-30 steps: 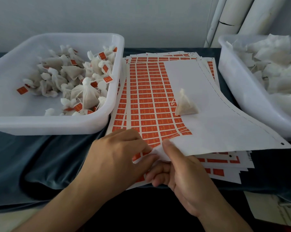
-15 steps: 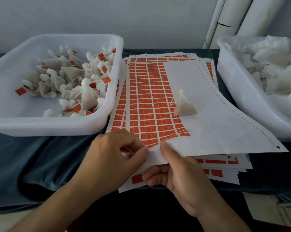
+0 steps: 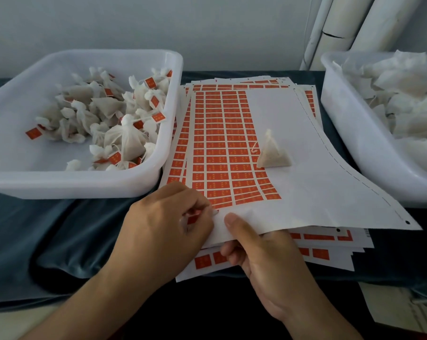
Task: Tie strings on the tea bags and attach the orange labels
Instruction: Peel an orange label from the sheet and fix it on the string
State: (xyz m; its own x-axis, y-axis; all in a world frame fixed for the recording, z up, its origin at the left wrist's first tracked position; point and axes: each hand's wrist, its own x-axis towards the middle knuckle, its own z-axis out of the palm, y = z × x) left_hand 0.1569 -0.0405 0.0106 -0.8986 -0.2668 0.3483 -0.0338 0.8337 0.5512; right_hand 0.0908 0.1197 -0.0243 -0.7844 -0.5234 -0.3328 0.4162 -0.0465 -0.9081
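A pyramid tea bag (image 3: 272,153) with a short string lies on the top label sheet (image 3: 305,192), whose left half carries rows of orange labels (image 3: 222,148). My right hand (image 3: 264,256) grips the sheet's near edge, thumb on top and fingers underneath. My left hand (image 3: 166,229) is curled at the sheet's near left corner and pinches a peeled orange label (image 3: 193,217) between its fingertips.
A white tub (image 3: 143,182) at left holds several tied tea bags with orange labels. Another white tub (image 3: 369,148) at right holds untied white bags. More label sheets lie stacked under the top one on a dark blue cloth (image 3: 60,241). White pipes stand at the back right.
My left hand has curled and drawn back from the sheet's corner with an orange label peeled off. My right hand keeps its hold on the edge.
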